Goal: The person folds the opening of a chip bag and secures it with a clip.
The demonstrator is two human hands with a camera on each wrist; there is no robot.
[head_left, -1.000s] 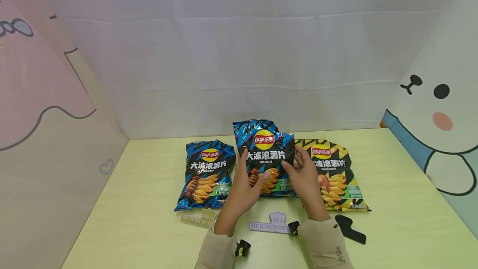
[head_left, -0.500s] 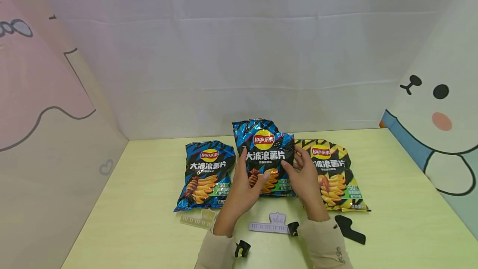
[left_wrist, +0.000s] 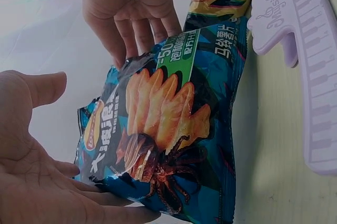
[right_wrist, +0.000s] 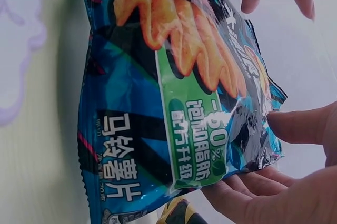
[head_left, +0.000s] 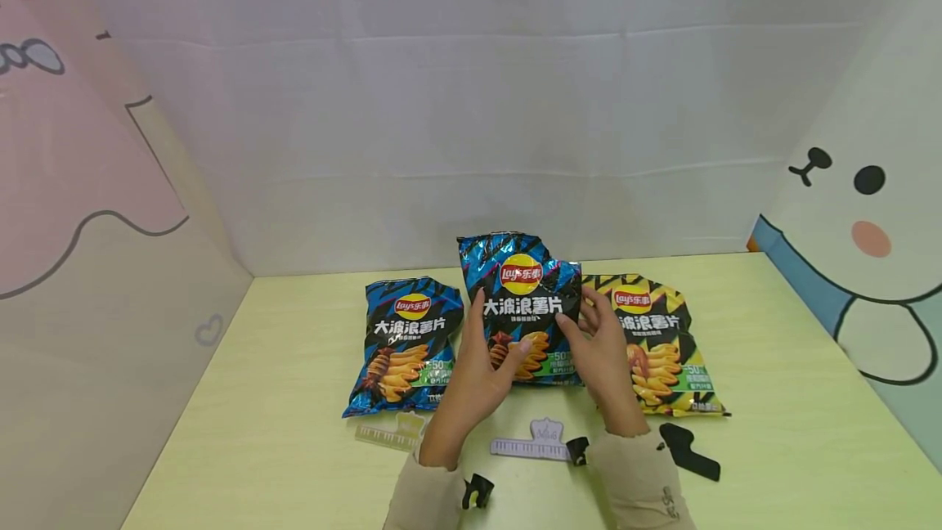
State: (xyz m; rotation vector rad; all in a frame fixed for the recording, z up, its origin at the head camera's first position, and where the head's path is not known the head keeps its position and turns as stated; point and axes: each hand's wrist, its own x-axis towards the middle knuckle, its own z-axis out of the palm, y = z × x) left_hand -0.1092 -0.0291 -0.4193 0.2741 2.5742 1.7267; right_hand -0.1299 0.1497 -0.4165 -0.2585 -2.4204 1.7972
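Note:
A blue and black bag of potato chips (head_left: 515, 276) stands raised at the middle of the table, its top edge notched on the right. My right hand (head_left: 599, 350) pinches its right side, thumb (right_wrist: 297, 125) on the front and fingers behind. My left hand (head_left: 478, 366) supports its left side with straight fingers (left_wrist: 113, 211); the thumb (left_wrist: 47, 88) is held off the bag. The fingers' ends are hidden behind it. Another blue chip bag (head_left: 408, 342) lies to the left. A yellow and black chip bag (head_left: 655, 350) lies to the right, partly covered by my right hand.
Before the bags lie a purple piano-keyboard clip (head_left: 536, 442) and a yellowish one (head_left: 397, 432), partly behind my left wrist. A bent black piece (head_left: 690, 452) lies right of my right sleeve. The pale table (head_left: 280, 399) ends at a white backdrop (head_left: 471, 186).
The raised bag's top has tipped very slightly upward. Both hands stay almost where they were; the other bags and the clips have not moved.

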